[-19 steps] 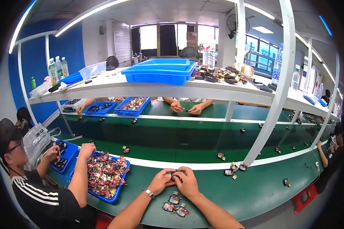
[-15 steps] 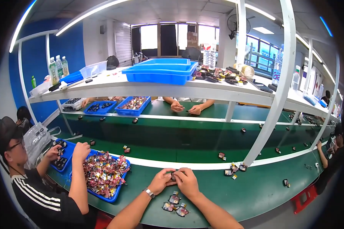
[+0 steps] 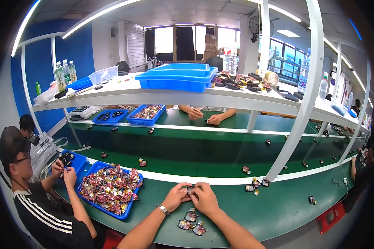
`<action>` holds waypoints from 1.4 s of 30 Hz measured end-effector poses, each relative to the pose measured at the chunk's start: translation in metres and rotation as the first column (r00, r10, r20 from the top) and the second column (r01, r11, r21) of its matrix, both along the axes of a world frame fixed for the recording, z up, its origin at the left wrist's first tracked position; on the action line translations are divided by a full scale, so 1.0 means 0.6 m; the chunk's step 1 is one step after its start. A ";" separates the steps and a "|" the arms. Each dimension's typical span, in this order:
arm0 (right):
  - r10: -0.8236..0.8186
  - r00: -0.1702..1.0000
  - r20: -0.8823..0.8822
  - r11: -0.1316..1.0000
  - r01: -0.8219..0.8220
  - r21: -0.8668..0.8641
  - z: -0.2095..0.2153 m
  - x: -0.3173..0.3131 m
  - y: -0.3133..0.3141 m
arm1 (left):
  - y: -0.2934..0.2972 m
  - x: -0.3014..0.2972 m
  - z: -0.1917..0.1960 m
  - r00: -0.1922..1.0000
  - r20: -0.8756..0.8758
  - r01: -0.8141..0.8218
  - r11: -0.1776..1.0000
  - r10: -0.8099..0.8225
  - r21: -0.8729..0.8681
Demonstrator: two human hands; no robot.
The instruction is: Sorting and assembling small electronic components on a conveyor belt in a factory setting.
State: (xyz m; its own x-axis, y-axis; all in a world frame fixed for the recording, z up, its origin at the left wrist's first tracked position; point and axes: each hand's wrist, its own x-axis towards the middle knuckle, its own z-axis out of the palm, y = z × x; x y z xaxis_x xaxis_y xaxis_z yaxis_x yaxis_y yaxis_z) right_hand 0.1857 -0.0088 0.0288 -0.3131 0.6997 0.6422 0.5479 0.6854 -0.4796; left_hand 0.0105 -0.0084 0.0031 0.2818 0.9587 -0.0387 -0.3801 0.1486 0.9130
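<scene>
My left hand [image 3: 177,197], with a metal-banded watch on its wrist, and my right hand [image 3: 205,199] meet over the green bench. Between their fingertips they pinch a small dark electronic part [image 3: 190,190], mostly covered by the fingers. Just below, on the bench, lie three small black-cased electronic assemblies: one at the top [image 3: 191,216], one at lower left [image 3: 184,224] and one at lower right [image 3: 199,230]. They show reddish and silvery insides. To the left stands a blue bin [image 3: 122,216] heaped with similar reddish circuit pieces [image 3: 110,187].
A co-worker [image 3: 45,203] sits at left beside a smaller blue tray [image 3: 79,162] of black parts. Beyond the white rail runs a green belt [image 3: 187,155] with scattered pieces. A slanted white post [image 3: 293,133] and an overhead shelf [image 3: 174,98] stand ahead. Loose pieces [image 3: 257,184] lie near the post.
The co-worker's near hand has drawn back from the blue bin to meet the other hand over the tray. My hands stay together around the small part, with little visible movement.
</scene>
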 end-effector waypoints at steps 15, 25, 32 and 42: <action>0.153 0.987 -0.041 0.976 -0.157 -0.148 -0.001 0.027 0.017 | 0.007 -0.012 -0.010 0.990 -0.133 0.063 0.988 -0.044 0.141; 0.186 0.980 -0.067 0.960 -0.196 -0.202 0.003 0.028 0.013 | 0.008 -0.016 -0.015 0.986 -0.156 0.064 0.995 -0.052 0.071; 0.108 0.987 -0.120 0.975 -0.129 -0.181 -0.011 0.019 0.012 | 0.004 -0.009 -0.008 0.984 -0.173 0.051 0.995 -0.035 0.090; 0.025 0.971 -0.238 0.985 -0.065 -0.159 -0.015 0.005 0.007 | -0.001 -0.001 0.005 0.994 -0.107 0.014 0.997 -0.005 0.081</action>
State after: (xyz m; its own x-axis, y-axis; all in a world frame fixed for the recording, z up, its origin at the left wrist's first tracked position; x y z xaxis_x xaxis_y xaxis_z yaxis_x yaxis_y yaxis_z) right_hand 0.1889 -0.0047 0.0198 -0.2013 0.7904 0.5785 0.3771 0.6077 -0.6990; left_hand 0.0101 -0.0088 0.0060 0.2893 0.9572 0.0088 -0.2784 0.0754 0.9575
